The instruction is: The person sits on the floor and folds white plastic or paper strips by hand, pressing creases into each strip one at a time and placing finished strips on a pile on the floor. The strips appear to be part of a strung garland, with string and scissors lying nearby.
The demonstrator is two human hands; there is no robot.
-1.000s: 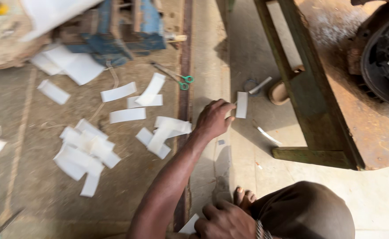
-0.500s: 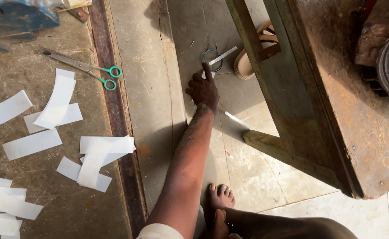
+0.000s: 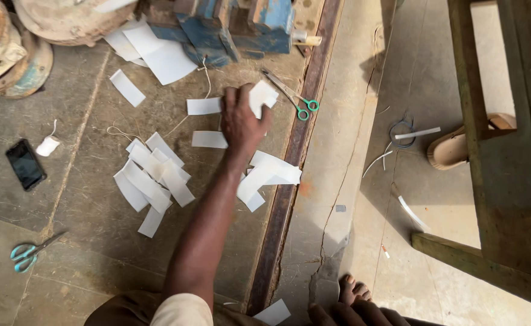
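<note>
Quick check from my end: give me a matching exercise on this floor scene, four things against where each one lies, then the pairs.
Things:
1. phone
2. scissors near the rail
3. scissors with the blue-green handles at lower left
4. sandal

Places:
A. beside the wooden frame, on the right
B. on the floor, close to the bottom left corner of the view
C. far left, next to a small white wad
D. just right of the hand that holds a white paper piece

Pairs: 1-C, 2-D, 3-B, 4-A
</note>
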